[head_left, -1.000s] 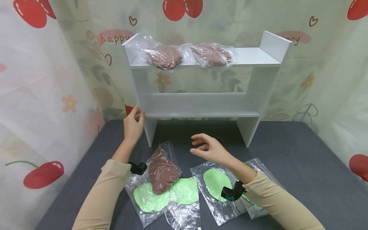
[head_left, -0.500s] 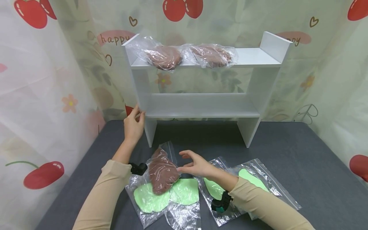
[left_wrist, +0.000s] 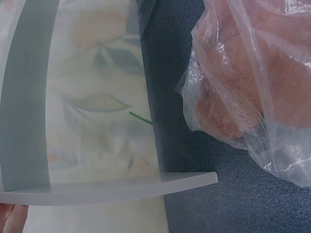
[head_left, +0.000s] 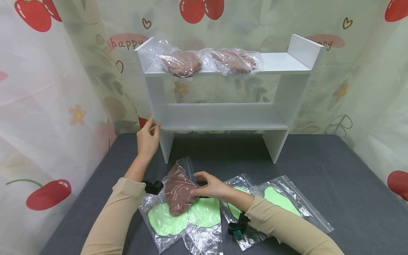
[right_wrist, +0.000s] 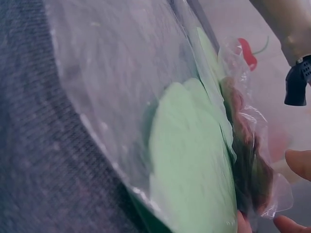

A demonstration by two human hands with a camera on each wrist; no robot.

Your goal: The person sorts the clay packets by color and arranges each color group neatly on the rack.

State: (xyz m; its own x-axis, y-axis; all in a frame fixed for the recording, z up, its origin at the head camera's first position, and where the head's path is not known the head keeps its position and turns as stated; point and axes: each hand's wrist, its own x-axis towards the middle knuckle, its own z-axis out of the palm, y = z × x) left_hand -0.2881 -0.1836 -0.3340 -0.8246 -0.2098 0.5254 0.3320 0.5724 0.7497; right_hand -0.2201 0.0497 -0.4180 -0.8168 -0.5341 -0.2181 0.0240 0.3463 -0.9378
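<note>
1. The brown piece in its clear bag (head_left: 180, 193) is lying on the worktop (head_left: 318, 159) in front of the shelf unit (head_left: 223, 117), its lower end overlapping the left green flat piece (head_left: 167, 219) in its own bag.
2. The right hand (head_left: 210, 186) is hovering at the brown piece's right edge, thumb and fingers parted; whether a fingertip is touching the plastic, I cannot tell.
3. The left hand (head_left: 147, 143) is resting its loosely bent fingers against the unit's left upright, well apart from the right hand.
4. The brown piece is bulging and looking pliable, so it is probably behaving as a soft, moderately light lump, sagging rather than staying rigid.
5. The wrinkled plastic is shining, so it is likely being slippery; fingertips on loose film alone are risking a slide.
6. The thick middle is offering the surest hold: thumb on the near right edge, fingers over the far side, taking piece and bag together.
7. The thin bag end toward the unit is looking like a weaker place, since the weight is probably swinging below it.
8. Nothing is looking brittle, though a hard squeeze is likely denting the piece.
</note>
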